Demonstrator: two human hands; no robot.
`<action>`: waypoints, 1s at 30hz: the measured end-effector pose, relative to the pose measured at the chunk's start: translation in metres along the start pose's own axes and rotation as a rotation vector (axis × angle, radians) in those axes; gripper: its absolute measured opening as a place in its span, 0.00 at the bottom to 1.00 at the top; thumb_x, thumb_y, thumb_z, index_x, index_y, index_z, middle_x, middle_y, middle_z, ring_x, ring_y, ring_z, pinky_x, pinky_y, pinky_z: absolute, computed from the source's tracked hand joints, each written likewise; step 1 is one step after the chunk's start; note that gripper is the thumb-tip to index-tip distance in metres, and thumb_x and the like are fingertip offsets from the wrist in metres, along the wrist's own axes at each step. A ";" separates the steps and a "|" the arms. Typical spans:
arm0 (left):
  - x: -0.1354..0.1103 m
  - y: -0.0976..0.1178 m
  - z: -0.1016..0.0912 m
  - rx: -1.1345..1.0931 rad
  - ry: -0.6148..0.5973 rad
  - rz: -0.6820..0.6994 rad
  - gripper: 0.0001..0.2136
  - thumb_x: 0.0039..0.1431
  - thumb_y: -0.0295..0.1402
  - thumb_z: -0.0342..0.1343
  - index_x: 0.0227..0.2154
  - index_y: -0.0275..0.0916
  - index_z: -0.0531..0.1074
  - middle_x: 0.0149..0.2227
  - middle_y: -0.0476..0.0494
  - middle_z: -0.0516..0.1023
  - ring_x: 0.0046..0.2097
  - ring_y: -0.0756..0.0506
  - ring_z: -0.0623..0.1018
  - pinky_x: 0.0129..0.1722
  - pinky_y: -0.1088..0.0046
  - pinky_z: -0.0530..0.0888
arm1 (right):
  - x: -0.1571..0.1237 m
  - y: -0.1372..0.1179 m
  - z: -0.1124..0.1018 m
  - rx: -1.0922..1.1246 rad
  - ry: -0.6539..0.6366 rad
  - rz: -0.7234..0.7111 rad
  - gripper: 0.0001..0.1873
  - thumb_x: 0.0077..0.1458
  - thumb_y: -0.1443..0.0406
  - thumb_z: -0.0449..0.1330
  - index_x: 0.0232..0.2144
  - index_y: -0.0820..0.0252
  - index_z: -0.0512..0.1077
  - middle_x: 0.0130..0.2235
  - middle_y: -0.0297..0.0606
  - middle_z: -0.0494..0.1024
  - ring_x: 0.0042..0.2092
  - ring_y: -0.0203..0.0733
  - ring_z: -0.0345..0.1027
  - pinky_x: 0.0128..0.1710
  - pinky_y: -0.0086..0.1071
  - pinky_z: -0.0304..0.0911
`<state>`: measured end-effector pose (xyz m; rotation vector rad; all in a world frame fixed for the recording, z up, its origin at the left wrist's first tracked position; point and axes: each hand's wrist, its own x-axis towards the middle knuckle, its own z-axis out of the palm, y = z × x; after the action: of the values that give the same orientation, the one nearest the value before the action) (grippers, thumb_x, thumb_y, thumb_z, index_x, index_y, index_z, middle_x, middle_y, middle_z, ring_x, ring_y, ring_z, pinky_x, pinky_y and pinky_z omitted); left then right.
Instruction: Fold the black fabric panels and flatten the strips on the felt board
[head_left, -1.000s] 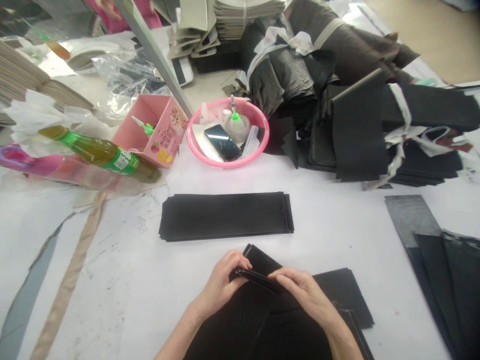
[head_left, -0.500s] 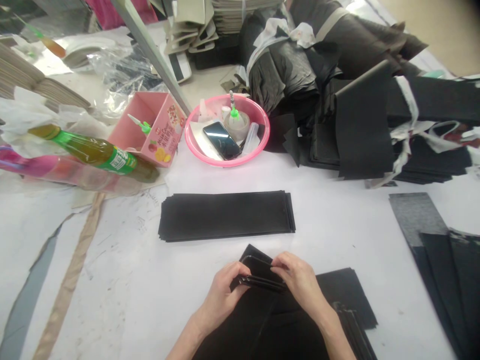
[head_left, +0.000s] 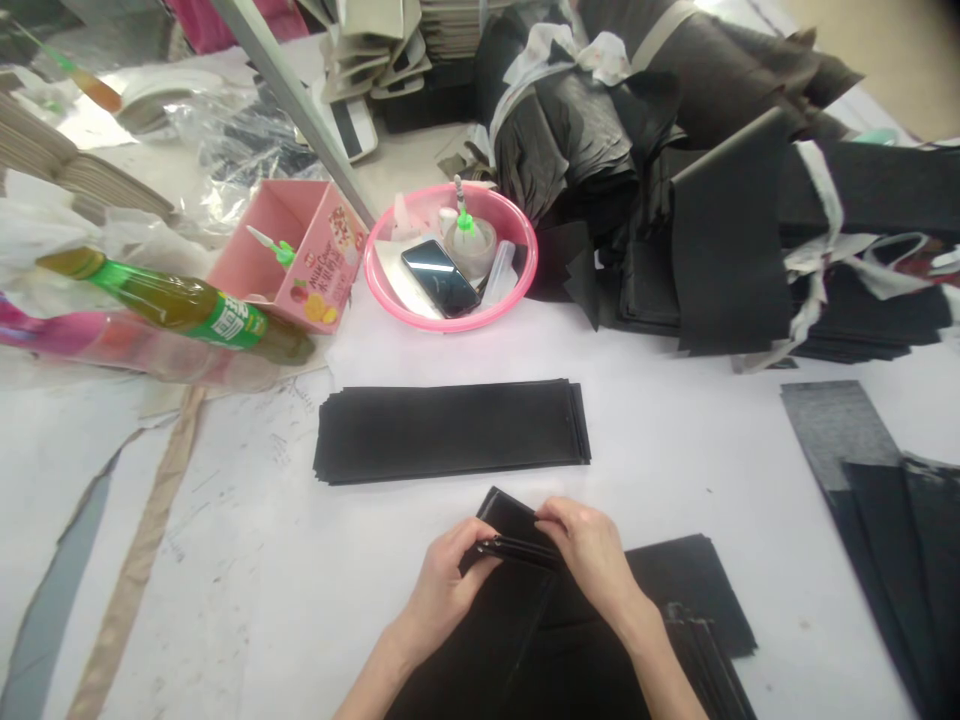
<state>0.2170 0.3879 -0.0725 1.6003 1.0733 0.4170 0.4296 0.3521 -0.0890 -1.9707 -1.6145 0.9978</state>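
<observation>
Low in the head view, my left hand [head_left: 448,572] is closed, thumb below and fingers above, on the left end of a folded black sheet [head_left: 519,549] that looks like leather. My right hand [head_left: 589,548] pinches the same folded sheet near its right side, fingertips on the upper layer. Several thin layers show at the fold's edge. Beneath both wrists lie larger black pieces [head_left: 574,665], partly hidden by my forearms. Just beyond my hands rests a neat stack of long black strips [head_left: 450,430].
A pink basin [head_left: 376,290] with a phone [head_left: 440,278] stands behind the strips. To its left are a pink box [head_left: 324,270] and a green-labelled bottle [head_left: 172,300] lying tilted. Tied black bundles [head_left: 731,240] fill the back right; more black pieces [head_left: 885,520] lie at right.
The raised upper layer of the folded sheet has come down against the others. My right hand has shifted slightly left; my left hand keeps its grip.
</observation>
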 end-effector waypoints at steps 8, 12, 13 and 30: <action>0.005 -0.004 -0.001 0.036 0.024 0.013 0.12 0.61 0.34 0.58 0.48 0.47 0.69 0.44 0.48 0.75 0.46 0.46 0.75 0.47 0.70 0.70 | -0.008 -0.004 0.000 0.143 -0.028 -0.026 0.08 0.62 0.66 0.54 0.34 0.52 0.73 0.35 0.30 0.77 0.37 0.40 0.70 0.37 0.31 0.59; 0.007 -0.008 -0.001 0.155 0.159 0.052 0.21 0.59 0.32 0.60 0.54 0.49 0.63 0.48 0.46 0.69 0.48 0.45 0.71 0.46 0.69 0.69 | -0.018 -0.007 -0.003 0.351 -0.040 -0.032 0.09 0.63 0.64 0.54 0.36 0.51 0.74 0.37 0.28 0.78 0.39 0.38 0.71 0.40 0.29 0.61; 0.008 -0.008 -0.002 0.170 0.153 0.054 0.20 0.59 0.32 0.60 0.54 0.48 0.64 0.49 0.45 0.68 0.49 0.45 0.70 0.46 0.69 0.69 | -0.020 -0.007 -0.003 0.387 -0.041 -0.022 0.09 0.63 0.64 0.54 0.36 0.51 0.75 0.37 0.28 0.78 0.39 0.37 0.71 0.40 0.29 0.62; 0.009 0.006 -0.010 0.073 -0.075 -0.015 0.10 0.58 0.34 0.61 0.43 0.44 0.72 0.39 0.50 0.75 0.41 0.47 0.73 0.42 0.73 0.68 | 0.002 -0.001 0.005 0.467 -0.109 0.126 0.05 0.58 0.64 0.58 0.36 0.54 0.75 0.31 0.30 0.77 0.33 0.38 0.70 0.35 0.30 0.61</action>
<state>0.2166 0.4014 -0.0658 1.6581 1.0530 0.3082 0.4257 0.3535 -0.0925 -1.7325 -1.1770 1.4050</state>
